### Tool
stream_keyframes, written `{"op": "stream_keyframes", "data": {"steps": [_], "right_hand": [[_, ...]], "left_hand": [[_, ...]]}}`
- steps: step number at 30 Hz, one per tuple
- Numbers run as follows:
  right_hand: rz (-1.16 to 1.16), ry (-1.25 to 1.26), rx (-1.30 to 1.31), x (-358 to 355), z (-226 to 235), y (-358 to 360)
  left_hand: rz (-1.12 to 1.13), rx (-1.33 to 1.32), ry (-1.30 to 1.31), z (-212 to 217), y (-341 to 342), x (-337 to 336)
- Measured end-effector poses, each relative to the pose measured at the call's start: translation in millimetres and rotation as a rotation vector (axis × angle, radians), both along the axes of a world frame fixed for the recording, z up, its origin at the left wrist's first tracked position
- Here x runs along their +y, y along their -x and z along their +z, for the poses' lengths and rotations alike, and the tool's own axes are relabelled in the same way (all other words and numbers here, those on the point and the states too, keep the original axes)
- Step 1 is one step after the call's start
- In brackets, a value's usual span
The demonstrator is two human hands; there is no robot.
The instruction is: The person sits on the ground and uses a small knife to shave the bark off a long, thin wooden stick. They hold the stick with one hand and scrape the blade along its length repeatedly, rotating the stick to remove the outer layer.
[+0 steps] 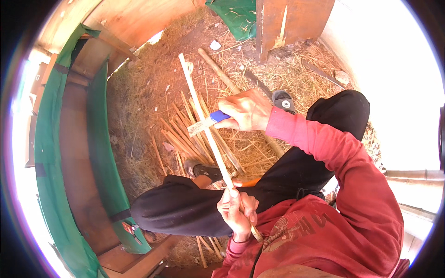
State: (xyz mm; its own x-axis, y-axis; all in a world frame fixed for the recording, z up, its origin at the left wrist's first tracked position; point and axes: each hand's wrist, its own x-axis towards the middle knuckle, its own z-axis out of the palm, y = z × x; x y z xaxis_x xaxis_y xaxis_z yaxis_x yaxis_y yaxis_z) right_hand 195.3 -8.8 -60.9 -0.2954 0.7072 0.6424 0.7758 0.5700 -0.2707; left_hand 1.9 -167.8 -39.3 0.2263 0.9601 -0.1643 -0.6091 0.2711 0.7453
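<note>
A long pale strip of split wood or bamboo (216,150) slants up and away from my lap. Its near end runs through my left hand (237,211), whose fingers are wrapped round it close to my waist. My right hand (247,110) grips the blue handle of a knife (202,126). The knife's broad flat blade, smeared brown, lies across the strip about midway along. A thin curl (190,67) sticks to the strip near its far end. Beneath, between my legs, several similar split strips (183,139) lie in a loose bundle on the ground.
A round pole (220,72) lies on the straw-strewn ground, beside a dark curved blade (258,83). My sandalled feet rest near the strips. Green sheeting over boards (97,139) stands at the left, a wooden post (262,32) ahead, and a bright wall (389,60) at the right.
</note>
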Motion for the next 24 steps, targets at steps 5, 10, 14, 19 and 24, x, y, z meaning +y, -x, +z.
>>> {"op": "stream_keyframes", "data": {"steps": [5, 10, 14, 19, 24], "right_hand": [[0.012, -0.119, 0.034, 19, -3, 3], [-0.023, -0.191, 0.003, 42, 0, 0], [-0.173, -0.211, 0.009, 70, -2, -26], [-0.413, -0.061, -0.088, 118, -49, -47], [-1.214, 0.316, 0.168, 152, -61, -162]], "left_hand": [[-0.034, -0.050, 0.019, 0, 6, -1], [-0.046, -0.151, 0.063, 6, 6, 2], [-0.085, -0.165, 0.084, 7, 9, -2], [-0.071, -0.100, 0.115, 6, 18, -7], [0.235, -0.090, 0.137, 4, 46, -14]]}}
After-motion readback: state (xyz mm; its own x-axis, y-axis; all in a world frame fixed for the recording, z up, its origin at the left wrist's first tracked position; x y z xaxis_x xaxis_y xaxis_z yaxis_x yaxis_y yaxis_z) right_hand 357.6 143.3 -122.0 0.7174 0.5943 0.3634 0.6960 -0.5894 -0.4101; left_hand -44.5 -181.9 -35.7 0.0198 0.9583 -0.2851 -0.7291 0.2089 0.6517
